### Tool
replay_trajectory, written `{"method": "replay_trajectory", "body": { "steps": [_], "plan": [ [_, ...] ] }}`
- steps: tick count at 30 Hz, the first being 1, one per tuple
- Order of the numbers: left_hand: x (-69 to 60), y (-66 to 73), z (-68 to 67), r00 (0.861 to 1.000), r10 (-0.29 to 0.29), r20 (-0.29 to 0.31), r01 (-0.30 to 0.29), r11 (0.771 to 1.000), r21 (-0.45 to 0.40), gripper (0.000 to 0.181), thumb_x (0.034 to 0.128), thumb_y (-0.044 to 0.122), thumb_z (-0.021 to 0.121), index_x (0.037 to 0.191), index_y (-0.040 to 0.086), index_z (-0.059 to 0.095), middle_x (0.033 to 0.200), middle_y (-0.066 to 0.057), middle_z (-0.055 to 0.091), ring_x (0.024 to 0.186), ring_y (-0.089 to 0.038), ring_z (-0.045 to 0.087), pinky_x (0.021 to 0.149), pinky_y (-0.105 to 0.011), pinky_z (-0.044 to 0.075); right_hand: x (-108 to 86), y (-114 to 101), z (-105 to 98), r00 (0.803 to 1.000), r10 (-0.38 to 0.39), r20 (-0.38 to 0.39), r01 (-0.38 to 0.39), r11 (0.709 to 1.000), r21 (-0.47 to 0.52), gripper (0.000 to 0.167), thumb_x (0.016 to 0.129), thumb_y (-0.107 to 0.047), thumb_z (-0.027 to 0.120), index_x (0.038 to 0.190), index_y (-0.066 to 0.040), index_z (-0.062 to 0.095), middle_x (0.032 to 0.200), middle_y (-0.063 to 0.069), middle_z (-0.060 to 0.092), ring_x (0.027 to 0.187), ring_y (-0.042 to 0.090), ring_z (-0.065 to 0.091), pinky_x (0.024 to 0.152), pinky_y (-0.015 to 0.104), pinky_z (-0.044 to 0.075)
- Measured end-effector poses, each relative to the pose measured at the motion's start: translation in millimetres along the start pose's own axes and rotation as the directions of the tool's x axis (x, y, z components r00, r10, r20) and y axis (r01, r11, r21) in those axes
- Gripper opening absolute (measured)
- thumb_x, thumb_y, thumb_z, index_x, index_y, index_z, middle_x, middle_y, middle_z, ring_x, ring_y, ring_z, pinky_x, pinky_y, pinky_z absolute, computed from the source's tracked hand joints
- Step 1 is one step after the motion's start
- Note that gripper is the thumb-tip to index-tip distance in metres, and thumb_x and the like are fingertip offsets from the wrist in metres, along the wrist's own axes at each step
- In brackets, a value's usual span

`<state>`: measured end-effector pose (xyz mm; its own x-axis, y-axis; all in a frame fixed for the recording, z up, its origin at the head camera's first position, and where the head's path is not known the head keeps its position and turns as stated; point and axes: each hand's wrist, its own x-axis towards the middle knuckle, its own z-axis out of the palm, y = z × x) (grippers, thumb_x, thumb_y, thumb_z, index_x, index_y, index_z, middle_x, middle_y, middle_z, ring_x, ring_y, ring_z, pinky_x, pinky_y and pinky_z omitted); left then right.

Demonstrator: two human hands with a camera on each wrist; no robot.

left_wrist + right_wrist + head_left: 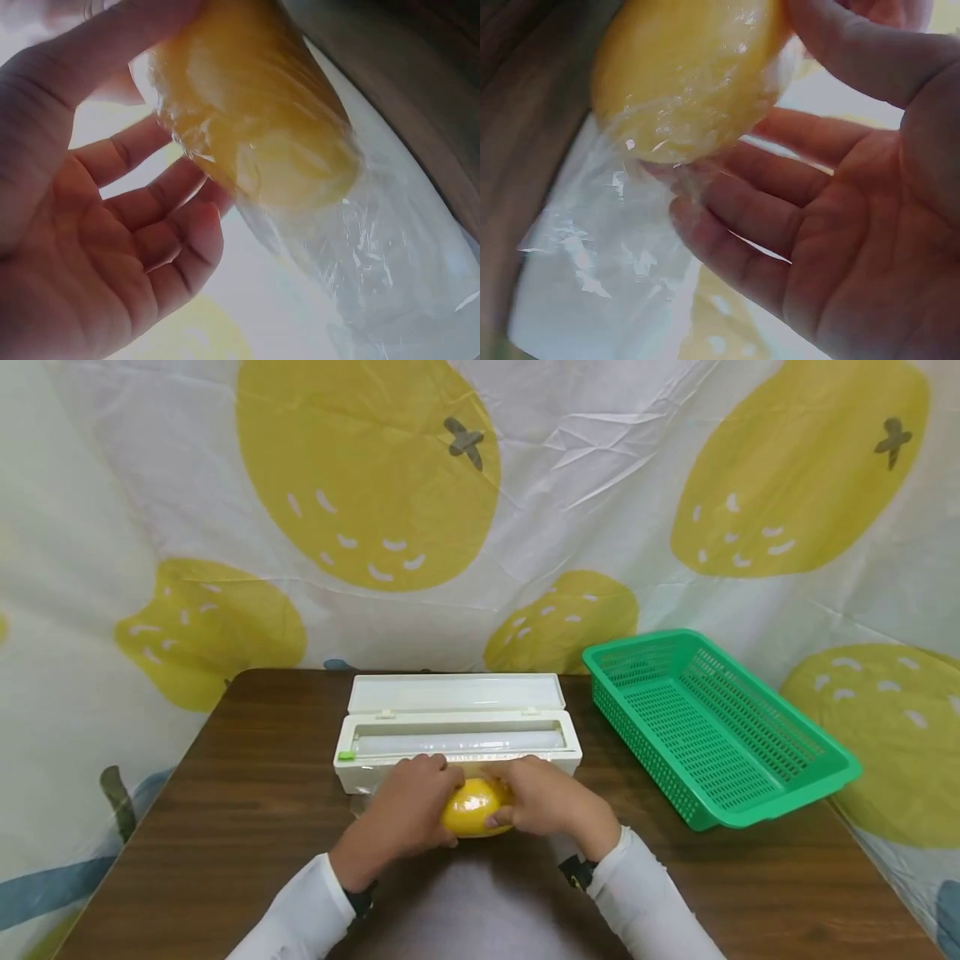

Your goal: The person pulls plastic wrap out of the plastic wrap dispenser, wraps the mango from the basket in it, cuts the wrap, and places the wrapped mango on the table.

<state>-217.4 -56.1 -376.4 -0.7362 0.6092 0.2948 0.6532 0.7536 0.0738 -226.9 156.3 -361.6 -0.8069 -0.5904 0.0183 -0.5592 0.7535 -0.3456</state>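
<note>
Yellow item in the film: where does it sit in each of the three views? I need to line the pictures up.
Head: yellow item at lower centre, in front of the white dispenser box.
Left wrist: yellow item at top centre.
Right wrist: yellow item at the top, slightly left of centre.
Shared landmark: the clear film, glossy over the item in all three.

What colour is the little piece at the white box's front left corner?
The little piece is bright green; the head view shows it best.
</note>
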Motion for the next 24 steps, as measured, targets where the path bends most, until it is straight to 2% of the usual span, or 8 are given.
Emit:
{"method": "replay_trajectory", "body": {
  "steps": [3, 6, 9, 12, 15, 18, 21, 24],
  "plan": [
    [0.3, -5.0, -3.5, 1.0, 0.0, 0.0, 0.0, 0.997, -0.081, 0.059, 0.0539, 0.039, 0.098, 0.098, 0.011, 0.071, 0.087, -0.002, 0.059, 0.076, -0.018, 0.054, 0.069, -0.035, 0.048, -6.4, -13, -5, 0.997, 0.022, -0.076, -0.028, 0.997, -0.079, 0.053, 0.08, -0.032, 0.086, 0.125, -0.012, 0.067, 0.104, 0.0, 0.072, 0.091, 0.018, 0.065, 0.084, 0.037, 0.053],
    [0.6, -9.4, -5.2, 1.0, -0.01, 0.007, 0.011, 0.987, -0.159, 0.053, 0.0563, 0.038, 0.097, 0.098, 0.013, 0.074, 0.088, 0.0, 0.057, 0.074, -0.014, 0.052, 0.067, -0.031, 0.047, -12.1, -25, -8, 0.99, 0.002, -0.138, -0.03, 0.98, -0.198, 0.059, 0.074, -0.037, 0.089, 0.122, -0.011, 0.068, 0.108, 0.002, 0.072, 0.09, 0.022, 0.068, 0.084, 0.041, 0.055],
    [0.8, -13.1, -6.9, 0.999, -0.019, 0.035, 0.026, 0.977, -0.21, 0.048, 0.0599, 0.037, 0.096, 0.098, 0.015, 0.076, 0.087, 0.002, 0.055, 0.072, -0.011, 0.05, 0.066, -0.029, 0.045, -13.9, -33, -5, 0.986, -0.046, -0.158, -0.007, 0.949, -0.316, 0.063, 0.066, -0.043, 0.093, 0.116, -0.013, 0.068, 0.1, 0.0, 0.07, 0.083, 0.021, 0.066, 0.081, 0.039, 0.053],
    [1.9, -17.7, -8.6, 0.997, -0.025, 0.067, 0.04, 0.972, -0.231, 0.047, 0.0626, 0.038, 0.094, 0.1, 0.016, 0.077, 0.085, 0.004, 0.057, 0.071, -0.011, 0.049, 0.065, -0.028, 0.044, -13.1, -36, 0, 0.983, -0.065, -0.169, -0.011, 0.912, -0.411, 0.068, 0.058, -0.048, 0.095, 0.111, -0.016, 0.066, 0.098, -0.001, 0.067, 0.083, 0.018, 0.066, 0.082, 0.038, 0.05],
    [3.2, -23.0, -9.9, 0.995, -0.046, 0.088, 0.068, 0.961, -0.266, 0.05, 0.0643, 0.039, 0.094, 0.105, 0.015, 0.077, 0.085, 0.006, 0.061, 0.071, -0.01, 0.05, 0.067, -0.028, 0.044, -11.3, -38, 6, 0.977, -0.071, -0.201, -0.03, 0.888, -0.46, 0.071, 0.052, -0.048, 0.097, 0.108, -0.018, 0.065, 0.097, -0.002, 0.065, 0.085, 0.018, 0.066, 0.081, 0.036, 0.047],
    [4.4, -27.7, -10.9, 0.994, -0.061, 0.088, 0.084, 0.952, -0.294, 0.051, 0.0656, 0.038, 0.094, 0.108, 0.015, 0.078, 0.086, 0.009, 0.067, 0.072, -0.009, 0.051, 0.069, -0.028, 0.044, -7.7, -36, 11, 0.962, -0.098, -0.253, -0.038, 0.875, -0.483, 0.069, 0.052, -0.046, 0.098, 0.104, -0.018, 0.063, 0.093, -0.003, 0.063, 0.082, 0.019, 0.066, 0.077, 0.035, 0.046],
    [5.6, -30.6, -10.2, 0.996, -0.048, 0.08, 0.07, 0.952, -0.298, 0.049, 0.0673, 0.036, 0.093, 0.108, 0.014, 0.078, 0.088, 0.008, 0.07, 0.072, -0.009, 0.052, 0.07, -0.028, 0.045, -2.9, -32, 16, 0.946, -0.126, -0.297, -0.043, 0.864, -0.502, 0.065, 0.053, -0.043, 0.099, 0.1, -0.016, 0.063, 0.087, -0.002, 0.06, 0.077, 0.02, 0.065, 0.071, 0.033, 0.044],
    [7.1, -31.2, -8.8, 0.997, -0.039, 0.072, 0.059, 0.954, -0.294, 0.046, 0.0686, 0.036, 0.092, 0.106, 0.014, 0.078, 0.086, 0.008, 0.07, 0.071, -0.009, 0.052, 0.069, -0.028, 0.044, 1.5, -29, 18, 0.947, -0.12, -0.297, -0.052, 0.858, -0.511, 0.063, 0.054, -0.043, 0.099, 0.099, -0.016, 0.064, 0.085, -0.001, 0.061, 0.075, 0.019, 0.064, 0.067, 0.032, 0.043]
  ]
}}
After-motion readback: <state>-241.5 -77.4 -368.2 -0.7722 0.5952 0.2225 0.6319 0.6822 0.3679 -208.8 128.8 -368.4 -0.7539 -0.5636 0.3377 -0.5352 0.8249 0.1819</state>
